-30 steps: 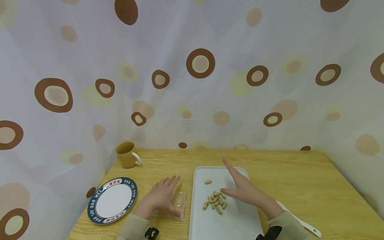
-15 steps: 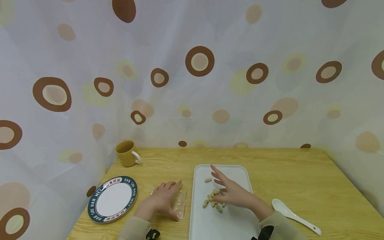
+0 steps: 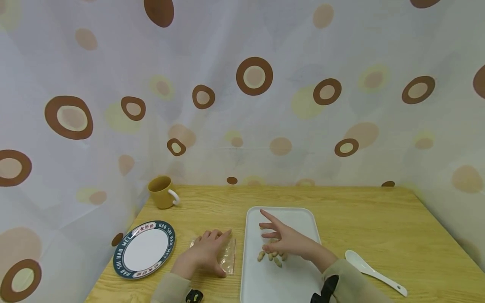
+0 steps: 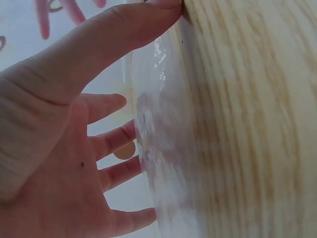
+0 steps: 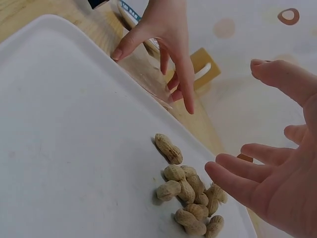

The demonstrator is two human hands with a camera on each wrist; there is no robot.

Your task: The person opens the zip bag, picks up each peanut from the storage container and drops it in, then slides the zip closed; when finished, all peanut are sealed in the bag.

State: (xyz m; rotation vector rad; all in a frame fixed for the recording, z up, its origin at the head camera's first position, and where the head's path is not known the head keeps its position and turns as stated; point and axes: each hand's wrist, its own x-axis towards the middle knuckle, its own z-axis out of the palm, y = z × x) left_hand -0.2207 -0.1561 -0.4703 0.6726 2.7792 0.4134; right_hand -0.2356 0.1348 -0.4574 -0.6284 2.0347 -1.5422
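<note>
My left hand (image 3: 206, 252) rests over a flat, clear plastic bag (image 3: 229, 256) on the table, its fingers spread and touching the bag. In the left wrist view the thumb and fingertips lie along the edges of the shiny plastic (image 4: 163, 148). On the white tray (image 3: 265, 286), to the right of the bag, a small heap of unshelled peanuts (image 5: 185, 191) lies together. My right hand (image 3: 293, 242) hovers over the heap with loosely extended fingers and holds nothing. From the head view it hides part of the peanuts.
A white plate with a dark green lettered rim (image 3: 126, 269) lies on the left. Behind it stands a mustard mug (image 3: 162, 197) with a white handle. Right of the tray is a white spoon (image 3: 373, 272). A patterned curtain (image 3: 280, 105) closes off the table's back and sides.
My right hand has moved left and lower over the peanuts, bringing the spoon's bowl into view. My left hand has settled slightly on the plastic bag.
</note>
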